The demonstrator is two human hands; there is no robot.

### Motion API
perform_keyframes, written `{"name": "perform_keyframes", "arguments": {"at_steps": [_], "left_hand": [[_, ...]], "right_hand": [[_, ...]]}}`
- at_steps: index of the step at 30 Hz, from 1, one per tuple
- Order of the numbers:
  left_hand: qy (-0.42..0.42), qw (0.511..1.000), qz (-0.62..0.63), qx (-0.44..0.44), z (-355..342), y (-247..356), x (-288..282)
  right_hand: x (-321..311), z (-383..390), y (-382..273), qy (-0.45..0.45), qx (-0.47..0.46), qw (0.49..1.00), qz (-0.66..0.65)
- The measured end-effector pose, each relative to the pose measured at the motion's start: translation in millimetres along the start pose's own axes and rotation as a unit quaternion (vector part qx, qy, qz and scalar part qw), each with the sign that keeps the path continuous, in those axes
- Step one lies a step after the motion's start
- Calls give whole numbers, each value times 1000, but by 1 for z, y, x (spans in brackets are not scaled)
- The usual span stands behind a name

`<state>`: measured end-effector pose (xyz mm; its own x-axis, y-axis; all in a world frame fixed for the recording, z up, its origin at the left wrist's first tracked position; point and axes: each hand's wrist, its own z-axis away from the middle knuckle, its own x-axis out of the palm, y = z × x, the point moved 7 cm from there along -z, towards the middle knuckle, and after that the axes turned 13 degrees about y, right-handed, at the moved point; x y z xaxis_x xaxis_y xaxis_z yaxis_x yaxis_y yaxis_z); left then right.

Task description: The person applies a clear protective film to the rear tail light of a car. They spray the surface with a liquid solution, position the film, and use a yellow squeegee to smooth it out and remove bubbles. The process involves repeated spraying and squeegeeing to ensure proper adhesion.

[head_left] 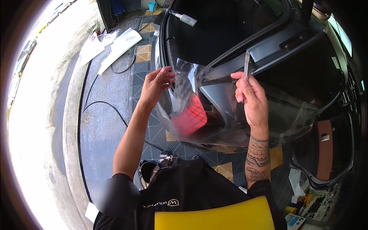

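A sheet of clear film (pixel 184 82) covers the rear corner of a dark car, over the red tail light (pixel 191 117) and the bodywork beside it. At the film's upper left edge is my left hand (pixel 156 82), its fingers loosely bent around that edge; the exact contact is hard to make out through the clear material. Upright in my right hand (pixel 251 94) is a slim silver cutter knife (pixel 246 63), gripped between thumb and fingers. That hand is above the film, right of the tail light. The blade's tip points up and away from the film.
A white spray bottle (pixel 184 19) lies at the far side of the car's rear opening. White sheets (pixel 120 50) and a black hose (pixel 103 102) lie on the floor at left. Yellow material (pixel 214 214) fills the near foreground. Tools and packages (pixel 306 203) are at lower right.
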<state>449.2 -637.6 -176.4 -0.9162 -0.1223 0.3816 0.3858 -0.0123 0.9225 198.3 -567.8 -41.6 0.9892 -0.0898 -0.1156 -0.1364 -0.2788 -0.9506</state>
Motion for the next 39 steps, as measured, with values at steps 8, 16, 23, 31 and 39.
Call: {"name": "perform_keyframes", "arguments": {"at_steps": [8,16,23,31,39], "left_hand": [[-116,992,55,20,-2,10,27],[-150,983,28,100,10,14,23],[-170,981,-3,90,10,15,20],[-137,969,-97,180,31,48,22],[-97,955,-174,220,46,67,24]], "right_hand": [[36,-9,10,49,33,990,127],[28,-11,-7,-27,-104,953,283],[53,-14,-16,-15,-257,897,359],[74,-8,-17,-33,-423,806,414],[77,-5,-13,-28,-424,815,394]]}}
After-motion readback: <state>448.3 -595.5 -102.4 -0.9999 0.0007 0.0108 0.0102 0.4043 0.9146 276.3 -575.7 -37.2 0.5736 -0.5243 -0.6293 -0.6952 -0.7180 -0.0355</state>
